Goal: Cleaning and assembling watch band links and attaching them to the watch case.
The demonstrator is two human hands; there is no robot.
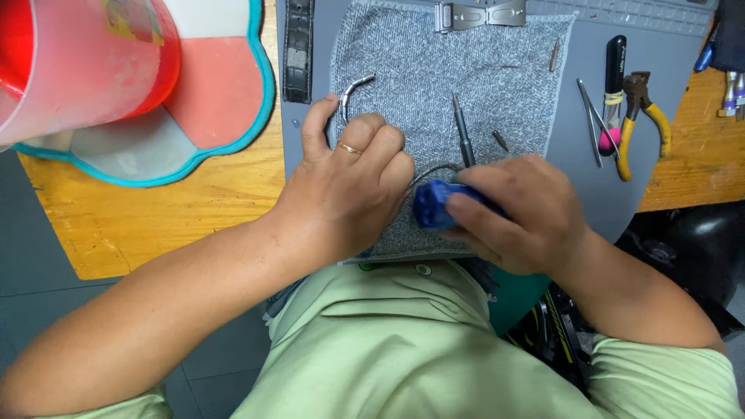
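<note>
Grey cloth: upper middle open between a curved metal band piece and a screwdriver (small pins scattered right). Mat's right strip crowded: tweezers, yellow-handled pliers.

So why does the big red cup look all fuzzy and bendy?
In the head view, the red cup sits close at the corner, so it blurs and curves; the hands, left and right, and the grey cloth stay sharp under soft, even light, without glare.
</note>
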